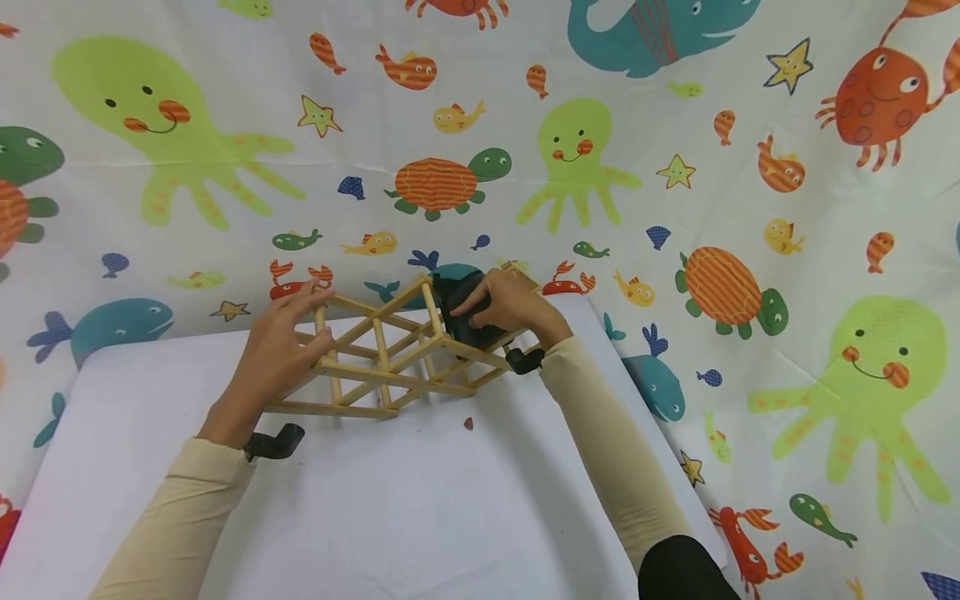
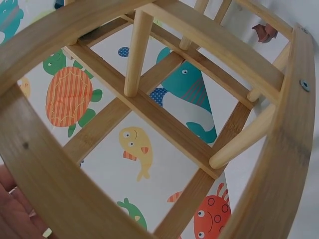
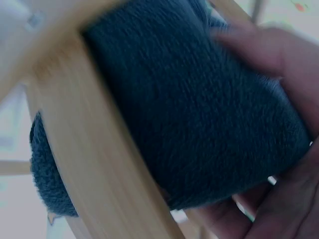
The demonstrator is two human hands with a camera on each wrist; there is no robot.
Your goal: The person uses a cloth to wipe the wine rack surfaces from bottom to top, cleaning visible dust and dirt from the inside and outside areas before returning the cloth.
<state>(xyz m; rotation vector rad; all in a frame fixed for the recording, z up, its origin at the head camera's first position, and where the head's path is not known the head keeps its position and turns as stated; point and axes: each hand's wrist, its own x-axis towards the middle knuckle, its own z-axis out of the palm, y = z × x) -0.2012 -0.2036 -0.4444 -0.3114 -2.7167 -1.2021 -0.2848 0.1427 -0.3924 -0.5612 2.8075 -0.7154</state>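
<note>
One folded, dark-teal plush cloth (image 3: 199, 109) sits pinched in the right hand (image 1: 513, 302), against a pale wooden open-framed rack (image 1: 382, 358) whose long axis runs leftward from that grip to the left hand (image 1: 281, 337) (farther from the cloth), which holds the rack.

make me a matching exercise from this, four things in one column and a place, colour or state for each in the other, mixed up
Column one:
1. left hand
2. right hand
3. wooden rack
4. small reddish-brown scrap

Column two:
A. holding the dark cloth
B. lying on the white table
C. on the left end of the rack
D. light brown, built of crossing bars

Right pairs: 1-C, 2-A, 3-D, 4-B
</note>
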